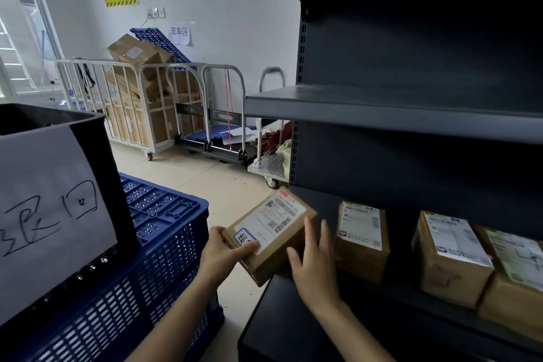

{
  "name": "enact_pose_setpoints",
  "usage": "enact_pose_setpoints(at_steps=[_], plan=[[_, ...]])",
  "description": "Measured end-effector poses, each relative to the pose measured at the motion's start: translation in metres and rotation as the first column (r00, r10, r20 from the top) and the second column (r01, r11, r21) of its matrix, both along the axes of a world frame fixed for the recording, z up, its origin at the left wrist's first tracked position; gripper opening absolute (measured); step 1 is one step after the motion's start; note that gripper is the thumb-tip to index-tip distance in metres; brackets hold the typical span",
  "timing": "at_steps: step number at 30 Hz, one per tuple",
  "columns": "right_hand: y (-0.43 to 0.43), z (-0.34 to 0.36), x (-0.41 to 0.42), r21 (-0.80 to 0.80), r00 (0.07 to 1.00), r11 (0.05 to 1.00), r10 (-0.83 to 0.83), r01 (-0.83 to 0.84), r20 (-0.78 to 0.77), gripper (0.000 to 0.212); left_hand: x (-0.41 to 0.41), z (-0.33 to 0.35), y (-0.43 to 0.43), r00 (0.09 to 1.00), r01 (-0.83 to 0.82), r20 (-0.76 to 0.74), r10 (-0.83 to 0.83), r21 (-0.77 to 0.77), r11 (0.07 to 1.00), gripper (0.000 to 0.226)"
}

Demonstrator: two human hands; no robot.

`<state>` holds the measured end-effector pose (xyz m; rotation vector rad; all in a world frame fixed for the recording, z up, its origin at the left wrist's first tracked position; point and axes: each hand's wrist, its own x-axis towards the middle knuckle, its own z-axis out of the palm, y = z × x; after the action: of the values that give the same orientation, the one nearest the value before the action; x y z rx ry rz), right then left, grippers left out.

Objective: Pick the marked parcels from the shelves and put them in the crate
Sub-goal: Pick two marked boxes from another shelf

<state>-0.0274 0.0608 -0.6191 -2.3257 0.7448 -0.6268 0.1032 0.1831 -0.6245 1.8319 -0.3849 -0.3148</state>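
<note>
Marked parcel (273, 232): a brown carton at the left end of the lower shelf (308, 320), tilted, with its left part projecting past the shelf edge over the floor. Whether its underside bears on the shelf cannot be determined. Its top carries a white shipping label and, at the near left corner, a blue-bordered sticker (246, 239) with handwriting. Left hand (223, 253): grip closed round the carton's left end, thumb laid across the sticker, fingers hidden beneath. Right hand (314, 267): no grip formed; the fingers are straight and spread, lying against the carton's right side. Three further cartons stand on the same shelf to the right: the second parcel (363, 247) just beside the right hand, the third parcel (452, 261) apart from it, and the fourth parcel (517, 282) touching the third at the frame edge. The upper shelf (382, 109) shows no goods. To the left, a black crate (114, 173) bearing a handwritten paper sheet (50, 209) sits on a blue crate (164, 244), near the held carton but apart from it. Against the back wall stand a cage trolley (132, 103) loaded with cartons and a platform cart (217, 138).
</note>
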Motion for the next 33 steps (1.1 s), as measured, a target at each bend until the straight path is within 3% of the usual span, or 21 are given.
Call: enact_pose_setpoints(at_steps=[3,5,7,10,17,20,23,26,30,33], plan=[[0.017,-0.015,-0.001,0.319,0.991,0.944,0.046,-0.083,0.122,0.063,-0.005,-0.007,0.001,0.997,-0.071,0.037,0.07,0.029,0.997,0.045],[0.019,-0.019,-0.002,0.423,0.989,0.896,0.091,-0.133,0.119,0.055,-0.01,-0.012,0.002,0.999,-0.045,-0.006,0.045,-0.011,0.999,0.05],[0.014,-0.016,-0.004,0.469,0.987,0.871,0.097,-0.147,0.129,0.049,-0.016,-0.015,0.004,0.983,0.019,-0.182,-0.041,-0.12,0.993,0.047],[0.006,-0.011,-0.014,0.481,0.982,0.861,0.102,-0.167,0.158,0.044,-0.023,-0.018,0.004,0.873,0.102,-0.429,-0.233,-0.306,0.946,0.043],[-0.026,0.029,-0.057,0.397,0.932,0.892,0.068,-0.216,0.355,0.034,-0.048,0.026,-0.033,0.916,0.182,-0.229,-0.329,-0.493,0.851,0.046],[-0.059,0.047,-0.091,0.303,0.929,0.95,-0.049,-0.069,0.366,0.042,-0.074,0.054,-0.066,0.904,0.239,-0.171,-0.392,-0.558,0.795,0.05],[-0.106,0.051,-0.128,0.029,0.907,0.942,-0.329,0.334,0.262,0.042,-0.099,0.071,-0.094,0.877,0.321,-0.12,-0.465,-0.573,0.754,0.051],[-0.147,0.048,-0.162,-0.244,0.803,0.78,-0.595,0.576,-0.006,0.058,-0.119,0.074,-0.116,0.85,0.367,-0.127,-0.512,-0.555,0.747,0.058],[-0.181,0.042,-0.203,-0.254,0.65,0.707,-0.707,0.66,-0.278,0.077,-0.147,0.065,-0.139,0.818,0.408,-0.183,-0.546,-0.486,0.773,0.07],[-0.191,0.036,-0.222,-0.149,0.64,0.735,-0.657,0.662,-0.398,0.079,-0.16,0.059,-0.149,0.812,0.413,-0.186,-0.552,-0.485,0.771,0.079]])
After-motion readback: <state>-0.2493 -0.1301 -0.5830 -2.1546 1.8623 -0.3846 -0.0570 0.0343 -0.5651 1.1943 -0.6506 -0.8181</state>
